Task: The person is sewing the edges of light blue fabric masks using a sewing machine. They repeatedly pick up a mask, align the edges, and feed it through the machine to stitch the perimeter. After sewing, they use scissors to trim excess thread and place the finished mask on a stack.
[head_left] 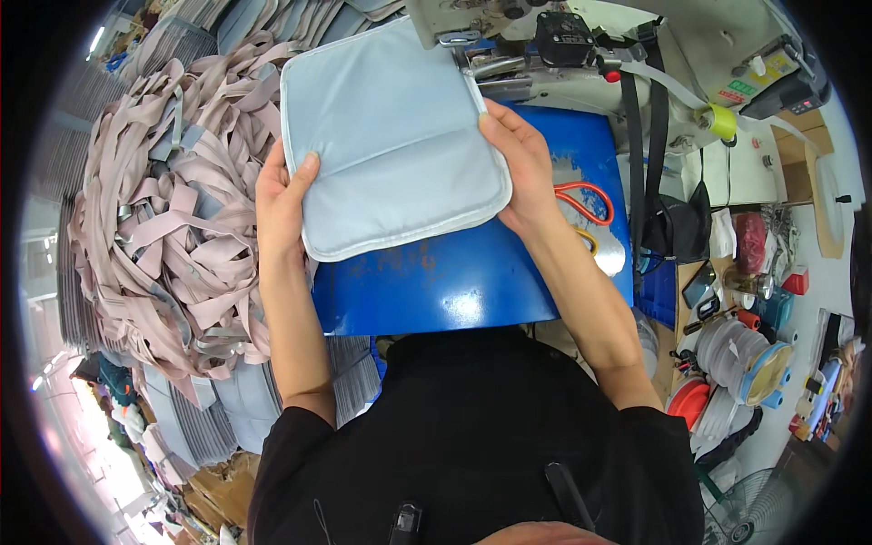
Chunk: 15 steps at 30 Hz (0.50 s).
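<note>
A light grey-blue padded fabric panel [391,136] with rounded corners and a pale bound edge is held up in front of me, a fold line running across it. My left hand [284,195] grips its left edge, thumb on top and fingers underneath. On the opposite edge, my right hand [520,163] pinches the panel the same way. The panel's upper right edge lies at the metal parts of a sewing machine [495,65]; whether it sits under the needle is hidden. Below the panel is a worn blue work surface [436,295].
A large heap of pinkish straps [182,236] crowds the left, with stacked grey panels [195,413] below it. A red loop handle [595,202] rests right of my right wrist. Black belts [636,145] hang beside the machine. Thread spools and tape rolls [731,359] stand far right.
</note>
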Tool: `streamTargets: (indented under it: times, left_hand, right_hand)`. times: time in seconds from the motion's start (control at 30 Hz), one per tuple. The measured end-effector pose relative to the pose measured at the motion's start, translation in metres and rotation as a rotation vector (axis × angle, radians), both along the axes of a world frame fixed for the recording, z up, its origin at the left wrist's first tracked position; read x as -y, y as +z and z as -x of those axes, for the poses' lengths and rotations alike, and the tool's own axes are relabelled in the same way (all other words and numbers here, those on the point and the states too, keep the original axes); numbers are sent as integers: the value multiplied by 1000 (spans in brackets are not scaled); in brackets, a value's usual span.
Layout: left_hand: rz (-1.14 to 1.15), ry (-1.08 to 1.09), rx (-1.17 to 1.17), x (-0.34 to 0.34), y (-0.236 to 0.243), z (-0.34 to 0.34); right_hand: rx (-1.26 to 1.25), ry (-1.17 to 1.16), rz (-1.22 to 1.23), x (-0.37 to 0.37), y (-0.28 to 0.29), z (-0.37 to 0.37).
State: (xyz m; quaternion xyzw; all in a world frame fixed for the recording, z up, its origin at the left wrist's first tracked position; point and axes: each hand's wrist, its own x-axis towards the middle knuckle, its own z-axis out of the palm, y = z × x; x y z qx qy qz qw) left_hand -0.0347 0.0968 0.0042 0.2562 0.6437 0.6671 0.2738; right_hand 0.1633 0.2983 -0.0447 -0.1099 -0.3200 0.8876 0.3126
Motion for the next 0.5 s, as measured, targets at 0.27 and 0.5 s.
streamTargets:
  times: [0.27,0.5]
  left_hand:
    - [-43,-7,-99,-37,15,36]
    - [-107,-26,-46,-43,7,55]
  right_hand:
    - [111,-66,-105,-18,0,12]
    - [405,-1011,-1142,-100,113,-112]
